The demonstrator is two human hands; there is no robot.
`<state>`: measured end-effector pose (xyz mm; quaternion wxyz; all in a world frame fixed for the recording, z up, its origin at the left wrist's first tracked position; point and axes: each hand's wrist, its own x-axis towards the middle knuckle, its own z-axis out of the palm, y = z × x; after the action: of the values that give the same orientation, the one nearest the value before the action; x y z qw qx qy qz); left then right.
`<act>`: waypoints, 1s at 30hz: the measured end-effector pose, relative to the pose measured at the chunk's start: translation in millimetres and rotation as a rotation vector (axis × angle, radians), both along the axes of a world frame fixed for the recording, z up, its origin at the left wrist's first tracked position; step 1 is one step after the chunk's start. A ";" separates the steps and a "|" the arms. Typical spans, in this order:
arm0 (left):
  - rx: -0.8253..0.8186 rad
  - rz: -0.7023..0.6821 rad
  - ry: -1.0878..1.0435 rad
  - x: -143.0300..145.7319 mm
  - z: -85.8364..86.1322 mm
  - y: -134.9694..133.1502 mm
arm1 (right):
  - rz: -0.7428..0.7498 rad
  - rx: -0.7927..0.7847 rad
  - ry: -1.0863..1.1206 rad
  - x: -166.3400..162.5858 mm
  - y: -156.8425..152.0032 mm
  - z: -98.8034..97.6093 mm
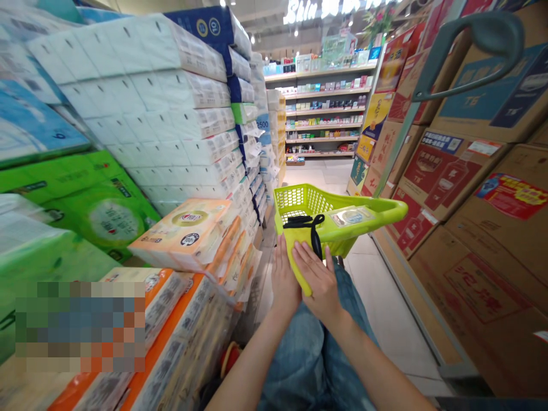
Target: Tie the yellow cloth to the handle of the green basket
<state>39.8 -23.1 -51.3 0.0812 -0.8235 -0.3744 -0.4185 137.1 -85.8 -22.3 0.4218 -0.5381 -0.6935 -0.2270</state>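
A yellow cloth-like pouch (298, 235) with black cords is held between my two hands, just above my lap. My left hand (284, 277) supports it along its left side, with the fingers pointing forward and partly hidden by the pouch. Across its near part lies my right hand (319, 278), with fairly straight fingers pressed on the yellow material and the outermost finger raised. Right beyond the pouch stands a lime-green plastic shopping basket (355, 231) with a label on its side. A long metal bar topped by a grey pull handle (468, 54) rises at the basket's right.
Tissue packs in white wrap (141, 108) are stacked high on the left, with orange packs (184, 231) lower and nearer. Cardboard cartons (445, 171) line the right side. Pale floor tiles (377, 285) run between them toward shelves of small goods (325, 108).
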 end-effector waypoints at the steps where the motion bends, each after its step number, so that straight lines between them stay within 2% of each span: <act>1: 0.009 0.006 0.012 -0.8 0.3 0.9 | 0.012 0.011 -0.037 8.5 -0.2 -4.2; 4: 0.023 0.021 0.040 -0.5 5.2 0.9 | -0.081 0.100 -0.075 45.8 -1.0 -18.2; 6: 0.020 0.010 0.032 1.6 8.2 -0.7 | -0.185 0.167 -0.001 56.8 0.2 -26.6; 9: -0.005 -0.016 -0.013 4.5 5.6 -1.6 | -0.234 0.175 0.129 34.1 5.6 -32.5; 11: -0.046 -0.015 -0.057 4.6 -0.3 0.5 | -0.138 0.136 0.092 9.9 9.9 -31.3; 13: -0.064 -0.003 -0.098 3.0 -5.8 3.8 | -0.030 0.108 -0.018 0.1 12.5 -28.0; 15: -0.039 -0.021 -0.077 1.3 -7.3 6.5 | 0.003 0.115 -0.126 13.3 11.8 -25.9; 17: -0.010 -0.039 -0.047 1.3 -4.6 7.1 | -0.037 0.132 -0.187 41.8 8.3 -27.3; 20: 0.013 -0.044 -0.064 5.6 1.6 4.1 | -0.156 0.167 -0.091 72.7 3.7 -33.8; 22: 0.019 -0.054 -0.088 9.4 2.4 1.6 | -0.224 0.207 0.121 65.1 4.8 -37.2; 25: -0.009 -0.080 -0.111 11.7 -4.1 1.4 | -0.230 0.233 0.440 19.9 10.9 -36.8; 26: -0.019 -0.085 -0.120 10.9 -7.6 2.7 | -0.187 0.209 0.450 4.6 12.6 -35.2; 28: -0.009 -0.087 -0.146 7.3 -13.9 6.9 | -0.056 0.128 0.302 -12.0 13.4 -30.8; 30: 0.003 -0.107 -0.124 2.7 -16.0 10.9 | 0.056 0.074 0.067 -3.4 10.8 -26.5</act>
<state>42.5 -12.2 -67.3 0.0366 -0.8146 -0.3337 -0.4730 133.7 -75.0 -48.9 0.4704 -0.5099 -0.6850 -0.2225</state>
